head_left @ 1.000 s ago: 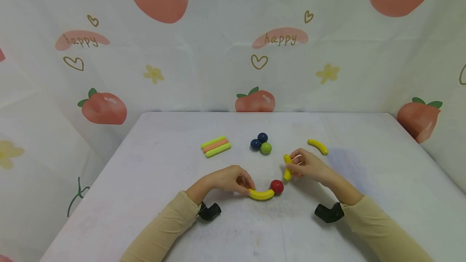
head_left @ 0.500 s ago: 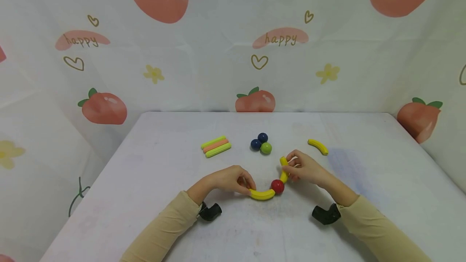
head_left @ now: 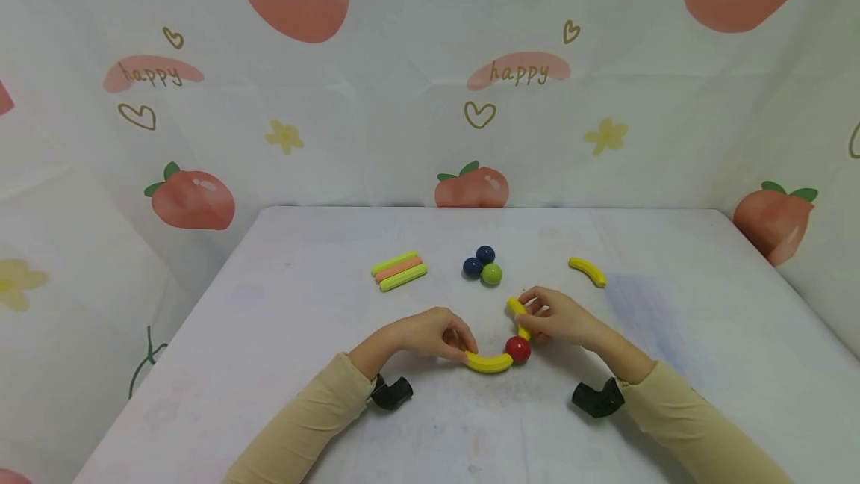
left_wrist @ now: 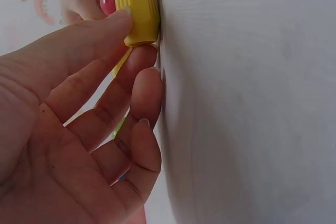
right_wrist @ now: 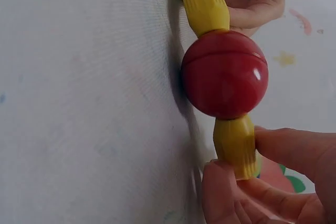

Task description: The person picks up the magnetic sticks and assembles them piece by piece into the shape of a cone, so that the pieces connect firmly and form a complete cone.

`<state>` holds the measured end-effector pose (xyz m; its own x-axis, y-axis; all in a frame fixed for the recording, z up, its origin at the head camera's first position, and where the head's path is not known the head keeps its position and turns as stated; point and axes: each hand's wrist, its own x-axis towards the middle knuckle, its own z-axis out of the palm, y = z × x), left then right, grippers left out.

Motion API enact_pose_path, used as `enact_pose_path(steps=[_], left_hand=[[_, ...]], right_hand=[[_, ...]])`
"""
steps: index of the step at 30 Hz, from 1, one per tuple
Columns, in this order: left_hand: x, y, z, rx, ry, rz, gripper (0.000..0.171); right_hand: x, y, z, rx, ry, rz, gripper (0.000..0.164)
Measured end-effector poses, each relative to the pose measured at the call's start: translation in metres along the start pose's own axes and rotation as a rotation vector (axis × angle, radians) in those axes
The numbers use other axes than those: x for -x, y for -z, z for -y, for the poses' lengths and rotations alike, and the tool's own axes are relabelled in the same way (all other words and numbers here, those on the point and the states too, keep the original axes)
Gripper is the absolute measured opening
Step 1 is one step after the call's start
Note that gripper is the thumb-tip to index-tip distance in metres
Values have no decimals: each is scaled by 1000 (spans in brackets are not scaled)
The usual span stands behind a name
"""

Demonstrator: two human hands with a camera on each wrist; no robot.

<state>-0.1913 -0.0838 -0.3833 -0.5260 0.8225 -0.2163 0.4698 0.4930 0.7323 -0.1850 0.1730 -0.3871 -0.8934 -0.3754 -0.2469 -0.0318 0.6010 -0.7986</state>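
Left fingers [left_wrist: 146, 94] and right fingers [right_wrist: 219, 188] pinch yellow pieces [right_wrist: 235, 141], apparently touching a red ball [right_wrist: 224, 74].

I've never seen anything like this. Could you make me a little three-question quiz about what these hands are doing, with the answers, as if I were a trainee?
1. What do the left hand and right hand each hold?
2. What colour is the ball nearest the hands? a) green b) red c) dark blue
3. True or false: three sticks lie side by side, the middle one orange.

Key
1. The left, one yellow piece; the right, another.
2. b
3. True
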Motion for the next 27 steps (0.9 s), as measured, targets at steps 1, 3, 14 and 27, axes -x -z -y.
enact_pose_path(steps=[1, 3, 14, 27], left_hand=[[0, 0, -1, 0, 1, 2, 17], [-1, -1, -2, 0, 1, 6, 17], [-4, -3, -5, 6, 7, 14, 16], [-11, -8, -17, -6, 16, 25, 11]], right_hand=[[0, -1, 1, 9, -2, 0, 41], [0, -1, 1, 28, -2, 4, 42], [-2, -3, 2, 76, 3, -27, 36], [1, -1, 8, 177, 45, 7, 56]])
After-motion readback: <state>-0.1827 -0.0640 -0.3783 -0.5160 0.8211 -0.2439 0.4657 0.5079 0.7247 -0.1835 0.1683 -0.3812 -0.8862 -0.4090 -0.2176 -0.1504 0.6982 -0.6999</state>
